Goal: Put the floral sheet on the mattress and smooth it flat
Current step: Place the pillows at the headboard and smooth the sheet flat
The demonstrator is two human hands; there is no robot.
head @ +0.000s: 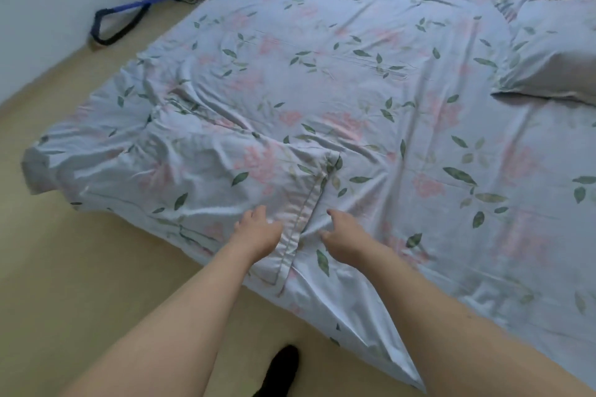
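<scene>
Two bare forearms reach in from the bottom edge, and between them, low on the floor, one dark sock-clad foot (280, 367) shows. Left hand (258, 232) lies on the floral sheet (338, 80) at the near edge of the mattress, fingers spread and relaxed, pressing down just beside a folded-over hem. Right hand (343, 237) sits just across that hem, fingers curled down into the cloth, pinching up a small ridge of fabric. One sheet, and it covers the whole mattress, its long axis running from the near-left corner away toward the far right. Near-left portion is heavily wrinkled; the far half lies smoother. One loose corner of the sheet hangs off the near edge, pointing down at the floor (64, 267). One pillow (554, 51) in matching print rests at the right edge. One blue strap (135, 6) loops on the floor by the far-left wall.
</scene>
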